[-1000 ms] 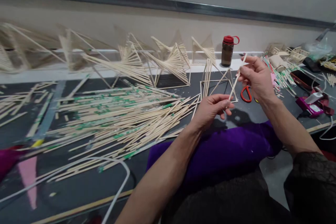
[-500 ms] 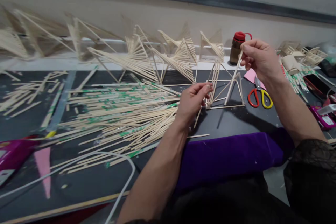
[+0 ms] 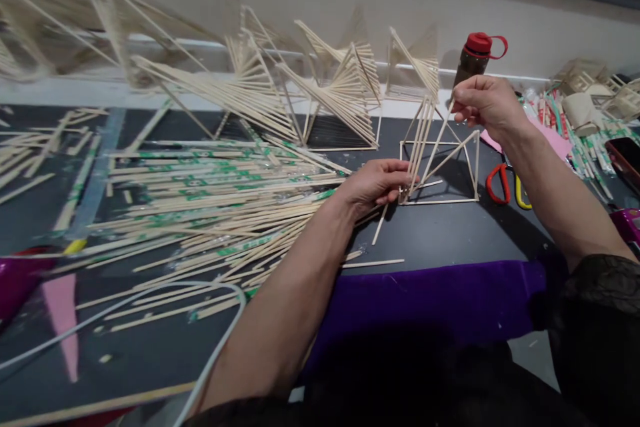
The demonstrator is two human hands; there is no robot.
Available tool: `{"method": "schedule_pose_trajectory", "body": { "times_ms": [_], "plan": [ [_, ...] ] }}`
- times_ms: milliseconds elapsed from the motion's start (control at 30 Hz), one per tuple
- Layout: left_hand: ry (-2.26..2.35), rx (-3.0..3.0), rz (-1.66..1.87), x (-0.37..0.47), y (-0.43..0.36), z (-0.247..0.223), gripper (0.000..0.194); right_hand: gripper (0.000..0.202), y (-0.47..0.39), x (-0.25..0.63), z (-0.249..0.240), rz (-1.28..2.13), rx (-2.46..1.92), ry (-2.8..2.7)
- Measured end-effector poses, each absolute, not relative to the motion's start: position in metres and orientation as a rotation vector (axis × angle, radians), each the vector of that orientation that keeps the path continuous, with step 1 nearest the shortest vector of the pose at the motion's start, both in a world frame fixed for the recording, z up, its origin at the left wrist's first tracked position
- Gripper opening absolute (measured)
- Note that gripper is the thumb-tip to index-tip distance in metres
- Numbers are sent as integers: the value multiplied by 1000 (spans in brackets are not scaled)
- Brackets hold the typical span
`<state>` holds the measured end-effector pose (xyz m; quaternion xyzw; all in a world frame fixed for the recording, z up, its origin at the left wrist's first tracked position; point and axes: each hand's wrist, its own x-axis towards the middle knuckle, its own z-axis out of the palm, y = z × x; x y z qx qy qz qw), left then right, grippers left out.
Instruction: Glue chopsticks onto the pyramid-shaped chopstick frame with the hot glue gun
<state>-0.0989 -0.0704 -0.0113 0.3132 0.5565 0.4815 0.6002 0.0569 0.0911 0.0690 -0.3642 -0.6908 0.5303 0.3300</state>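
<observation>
My right hand, its thumb and fingers pinched together, holds the upper end of a thin wooden stick. This stick slants down to the left, toward the lower left corner of a small stick frame. At that corner my left hand has its fingers closed against the lower ends of several leaning sticks. The fingertips partly hide the joint there. A short loose stick lies just below my left hand.
Finished twisted stick models line the wall. Loose and wrapped sticks cover the table's left. A red-capped bottle stands behind my right hand, with scissors by its wrist. Purple cloth lies in front; a white cable curves at left.
The stick in my right hand has moved left, its lower end now near my left hand at the frame's corner. My left fingers have closed in there. The view has shifted slightly.
</observation>
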Motion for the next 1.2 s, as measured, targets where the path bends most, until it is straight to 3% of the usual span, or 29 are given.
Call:
{"method": "schedule_pose_trajectory", "body": {
  "times_ms": [133, 400, 1200],
  "plan": [
    [1226, 713, 1092, -104, -70, -16, 14, 17, 98, 53, 60, 1423, -956, -1832],
    [1190, 662, 1127, -107, -72, -28, 30, 16, 107, 45, 45, 1489, -926, -1874],
    [1257, 734, 1057, -97, -73, -24, 24, 21, 97, 46, 41, 1469, -948, -1808]
  ]
}}
